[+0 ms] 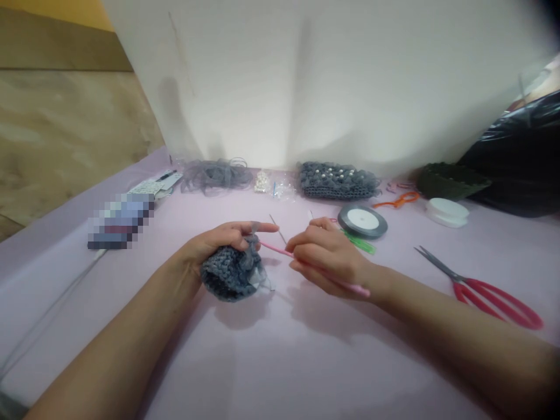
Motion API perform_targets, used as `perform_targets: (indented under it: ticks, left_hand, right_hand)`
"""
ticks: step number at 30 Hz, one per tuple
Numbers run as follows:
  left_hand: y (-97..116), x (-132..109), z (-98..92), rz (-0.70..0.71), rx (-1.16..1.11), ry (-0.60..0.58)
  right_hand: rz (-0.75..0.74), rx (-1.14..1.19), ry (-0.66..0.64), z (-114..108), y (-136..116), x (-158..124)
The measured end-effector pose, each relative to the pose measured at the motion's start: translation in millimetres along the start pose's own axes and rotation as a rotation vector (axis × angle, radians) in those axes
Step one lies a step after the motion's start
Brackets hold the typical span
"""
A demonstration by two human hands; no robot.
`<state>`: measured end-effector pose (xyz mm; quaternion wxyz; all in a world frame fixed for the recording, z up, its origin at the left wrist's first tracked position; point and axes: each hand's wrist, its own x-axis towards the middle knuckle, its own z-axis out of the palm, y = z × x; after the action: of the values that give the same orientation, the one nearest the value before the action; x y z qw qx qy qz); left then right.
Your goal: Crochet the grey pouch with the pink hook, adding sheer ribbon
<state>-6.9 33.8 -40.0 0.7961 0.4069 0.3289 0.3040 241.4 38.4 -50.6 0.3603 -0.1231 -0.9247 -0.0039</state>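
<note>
My left hand (pixel 221 238) grips a small grey crocheted piece (pixel 230 271) between thumb and fingers, its index finger stretched out to the right. Sheer grey ribbon (pixel 254 256) hangs at the right side of the piece and loops near that finger. Closed around a pink crochet hook (pixel 356 289), my right hand (pixel 326 256) is just to the right of the piece. The hook's tip reaches the upper edge of the crochet, where the exact contact is too small to tell. Both hands are raised a little above the pink tabletop (pixel 271 361).
Red-handled scissors (pixel 459 280) lie at the right. Behind my hands are a ribbon spool (pixel 363 221), a beaded grey crocheted piece (pixel 336 179), pearl beads (pixel 262 182) and coiled grey ribbon (pixel 214 177). White spools (pixel 446 211) stand back right; a blurred-out device (pixel 122 221) with a cable lies left.
</note>
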Motion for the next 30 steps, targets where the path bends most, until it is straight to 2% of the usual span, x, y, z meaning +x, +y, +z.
perform_targets:
  ticks: [3,5,13,21,24,27,30]
  left_hand:
    - [1,-1,-4.0,0.01,0.007,-0.023]
    - [1,-1,-6.7,0.015,0.023,-0.023]
    - [3,1,-3.2,-0.008,0.042,-0.002]
    - [0,3,-2.2,0.03,0.053,-0.04]
    - [-1,3,0.9,0.025,0.048,-0.016]
    - [-3,4,4.9,0.014,0.04,-0.023]
    - [-7,6,10.7,0.021,0.056,-0.02]
  right_hand:
    - [0.36,0.344,0.049,0,-6,3]
    - [0.507,0.449,0.056,-1,-8,4]
    - [0.582,0.548,-0.015,-4,-3,1]
    - [0.673,0.714,0.016,2,1,-4]
    - [0.712,0.861,0.073,9,1,-5]
    - [0.742,1.105,0.171,18,1,-5]
    - [0.793,1.251,0.194,26,-3,-5]
